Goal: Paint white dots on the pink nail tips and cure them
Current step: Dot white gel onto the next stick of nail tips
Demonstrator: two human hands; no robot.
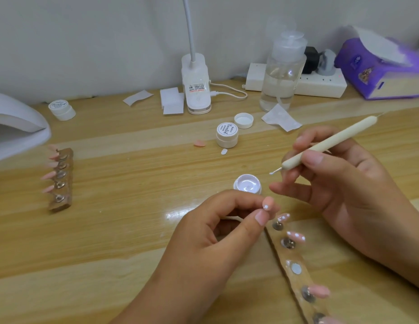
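Note:
My left hand (218,232) pinches a pink nail tip (267,203) with one white dot between thumb and forefinger. My right hand (339,183) grips a cream dotting pen (325,143); its metal tip, loaded with white paint, hovers just above the open pot of white gel (247,184). A wooden holder strip (297,272) lies at the lower right with several pink tips on it, two of them dotted white (296,236), and one bare magnet. A second holder (61,181) with several plain pink tips lies at the left.
A white curing lamp (14,122) sits at the left edge. A closed gel jar (227,134), a loose lid (243,120), a loose pink tip (199,143), wipes, a clear pump bottle (282,73), a desk lamp base (196,85), a power strip and a purple tissue box (381,69) stand behind.

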